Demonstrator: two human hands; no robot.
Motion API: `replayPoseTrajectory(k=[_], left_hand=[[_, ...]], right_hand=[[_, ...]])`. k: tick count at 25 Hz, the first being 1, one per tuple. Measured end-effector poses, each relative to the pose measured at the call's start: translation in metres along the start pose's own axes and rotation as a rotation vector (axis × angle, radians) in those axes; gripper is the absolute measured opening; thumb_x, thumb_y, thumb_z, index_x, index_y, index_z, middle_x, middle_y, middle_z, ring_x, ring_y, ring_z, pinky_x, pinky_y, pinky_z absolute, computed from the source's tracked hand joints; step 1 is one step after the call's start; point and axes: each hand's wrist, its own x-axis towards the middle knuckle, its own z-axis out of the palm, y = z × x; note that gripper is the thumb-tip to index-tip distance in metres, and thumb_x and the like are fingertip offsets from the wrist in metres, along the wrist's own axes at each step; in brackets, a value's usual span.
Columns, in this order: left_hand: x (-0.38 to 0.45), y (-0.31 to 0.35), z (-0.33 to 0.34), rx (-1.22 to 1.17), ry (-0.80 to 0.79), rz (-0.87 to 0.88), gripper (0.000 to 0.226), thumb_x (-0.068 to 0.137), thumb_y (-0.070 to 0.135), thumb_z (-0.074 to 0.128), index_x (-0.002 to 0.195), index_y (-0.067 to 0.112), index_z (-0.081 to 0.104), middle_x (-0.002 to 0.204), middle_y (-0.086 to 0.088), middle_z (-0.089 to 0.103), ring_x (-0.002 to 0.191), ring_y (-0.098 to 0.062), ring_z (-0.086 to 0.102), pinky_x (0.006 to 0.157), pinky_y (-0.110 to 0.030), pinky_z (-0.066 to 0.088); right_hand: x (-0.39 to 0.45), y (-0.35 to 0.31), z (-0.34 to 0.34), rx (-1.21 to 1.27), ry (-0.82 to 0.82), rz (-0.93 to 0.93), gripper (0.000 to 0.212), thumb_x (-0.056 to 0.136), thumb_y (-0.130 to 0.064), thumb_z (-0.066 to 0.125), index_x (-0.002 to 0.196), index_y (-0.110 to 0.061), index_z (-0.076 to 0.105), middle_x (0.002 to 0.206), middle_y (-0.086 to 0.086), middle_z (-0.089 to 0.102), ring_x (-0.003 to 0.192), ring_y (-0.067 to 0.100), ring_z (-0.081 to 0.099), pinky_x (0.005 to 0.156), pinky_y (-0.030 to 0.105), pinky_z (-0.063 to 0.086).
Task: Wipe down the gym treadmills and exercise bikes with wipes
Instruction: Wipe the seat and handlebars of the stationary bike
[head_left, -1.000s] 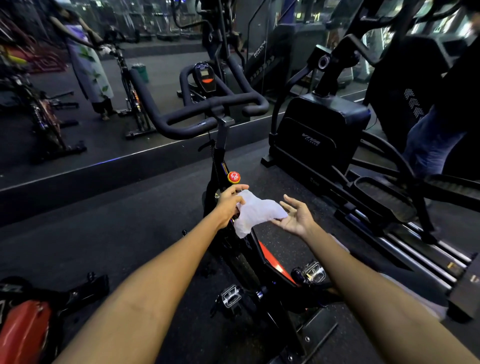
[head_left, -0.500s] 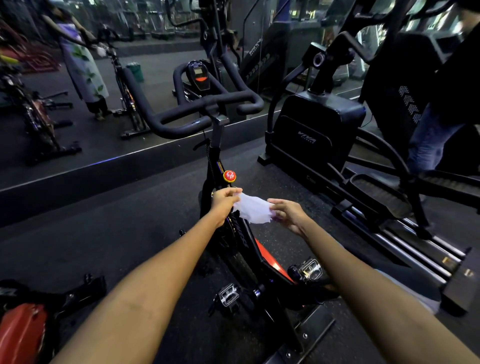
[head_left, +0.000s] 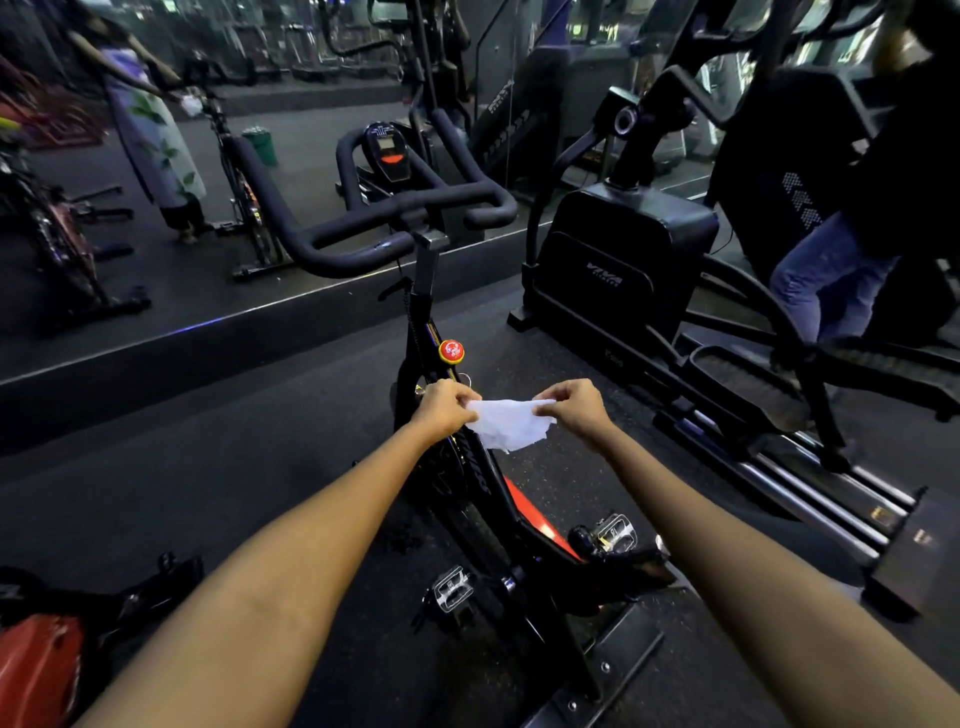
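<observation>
A white wipe (head_left: 508, 427) is stretched between both hands above the frame of a black and red exercise bike (head_left: 485, 483). My left hand (head_left: 441, 408) pinches the wipe's left edge. My right hand (head_left: 574, 406) pinches its right edge. The wipe hangs a little below the bike's red knob (head_left: 451, 351). The bike's black handlebar (head_left: 395, 228) rises ahead of my hands, with a small console (head_left: 387, 150) behind it. Two metal pedals (head_left: 613, 532) show lower down.
A black elliptical machine (head_left: 623, 260) stands to the right, with a person in jeans (head_left: 826, 275) on it. A wall mirror (head_left: 156, 156) ahead reflects bikes and a person. Another red bike part (head_left: 36, 670) lies at the lower left. Dark floor (head_left: 182, 467) spreads left.
My right hand, open a second ago, has closed on the wipe's right edge. Both hands have pulled the wipe out flat between them.
</observation>
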Motion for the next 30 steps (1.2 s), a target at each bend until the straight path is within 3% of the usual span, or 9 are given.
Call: replayPoseTrajectory(k=[3,5,10,11,15,18,22,26,30], left_hand=[[0.005,-0.002,0.003,-0.088,0.02,-0.033,0.006,0.082,0.009,0.066,0.083,0.005,0.07,0.079,-0.008,0.055,0.073,-0.016,0.049,0.054,-0.015,0.033],[0.005,0.0,0.006,-0.386,0.027,-0.127,0.005,0.084,0.014,0.064,0.086,0.01,0.064,0.08,-0.008,0.055,0.072,-0.016,0.05,0.062,-0.021,0.038],[0.003,0.006,0.021,-0.768,-0.058,-0.287,0.025,0.085,0.022,0.058,0.105,0.006,0.061,0.096,-0.017,0.062,0.072,-0.022,0.057,0.063,-0.029,0.047],[0.002,0.007,0.023,-0.78,-0.037,-0.314,0.02,0.087,0.021,0.058,0.1,0.006,0.062,0.095,-0.018,0.064,0.069,-0.023,0.059,0.061,-0.029,0.047],[-0.006,0.012,0.014,-1.06,-0.247,-0.375,0.021,0.098,0.018,0.05,0.09,0.004,0.063,0.083,-0.013,0.068,0.064,-0.02,0.069,0.054,-0.03,0.057],[-0.006,0.012,0.016,-1.0,-0.355,-0.353,0.01,0.087,-0.004,0.057,0.095,-0.002,0.061,0.093,-0.017,0.068,0.071,-0.021,0.07,0.074,-0.033,0.058],[-0.003,0.013,0.025,-0.865,-0.225,-0.291,0.017,0.087,-0.011,0.054,0.084,0.005,0.06,0.066,-0.001,0.07,0.061,-0.014,0.066,0.062,-0.027,0.056],[-0.003,0.019,0.03,-0.803,-0.219,-0.164,0.028,0.088,-0.014,0.045,0.076,0.006,0.061,0.074,-0.005,0.066,0.063,-0.015,0.06,0.056,-0.02,0.054],[0.0,0.028,0.036,-0.835,-0.327,-0.18,0.043,0.087,-0.011,0.042,0.059,0.007,0.069,0.073,-0.009,0.067,0.065,-0.017,0.059,0.057,-0.019,0.052]], right_hand=[[0.001,-0.003,-0.006,0.055,-0.006,-0.017,0.015,0.077,-0.005,0.067,0.064,-0.01,0.064,0.059,-0.001,0.055,0.054,0.005,0.047,0.05,0.019,0.036],[0.003,-0.002,-0.005,0.255,-0.034,0.067,0.028,0.083,-0.003,0.061,0.058,-0.011,0.054,0.054,-0.001,0.049,0.047,0.005,0.044,0.046,0.019,0.032],[0.0,0.004,0.0,0.569,-0.115,0.202,0.017,0.09,-0.013,0.058,0.074,-0.01,0.056,0.068,0.005,0.057,0.058,0.015,0.052,0.05,0.022,0.041],[-0.002,0.005,-0.001,0.617,-0.148,0.231,0.011,0.085,-0.015,0.066,0.079,-0.009,0.059,0.074,0.006,0.061,0.061,0.015,0.056,0.054,0.023,0.043],[0.004,0.018,-0.007,0.666,-0.236,0.313,0.055,0.042,-0.021,0.089,0.09,-0.008,0.066,0.092,0.013,0.065,0.077,0.023,0.053,0.064,0.028,0.037],[0.001,0.013,-0.016,0.713,-0.197,0.324,0.031,0.05,-0.013,0.081,0.08,-0.012,0.072,0.081,0.008,0.068,0.067,0.018,0.05,0.063,0.024,0.033],[-0.007,0.013,-0.021,0.667,-0.135,0.218,0.033,0.074,0.017,0.053,0.067,-0.012,0.069,0.072,-0.002,0.071,0.067,0.015,0.061,0.06,0.023,0.043],[-0.01,0.022,-0.026,0.537,-0.092,0.122,0.054,0.075,0.019,0.037,0.044,-0.016,0.065,0.086,0.002,0.07,0.077,0.014,0.066,0.062,0.023,0.044],[-0.019,0.025,-0.038,0.523,0.01,0.221,0.033,0.069,0.002,0.043,0.048,-0.01,0.065,0.053,0.004,0.057,0.049,0.013,0.046,0.044,0.016,0.034]])
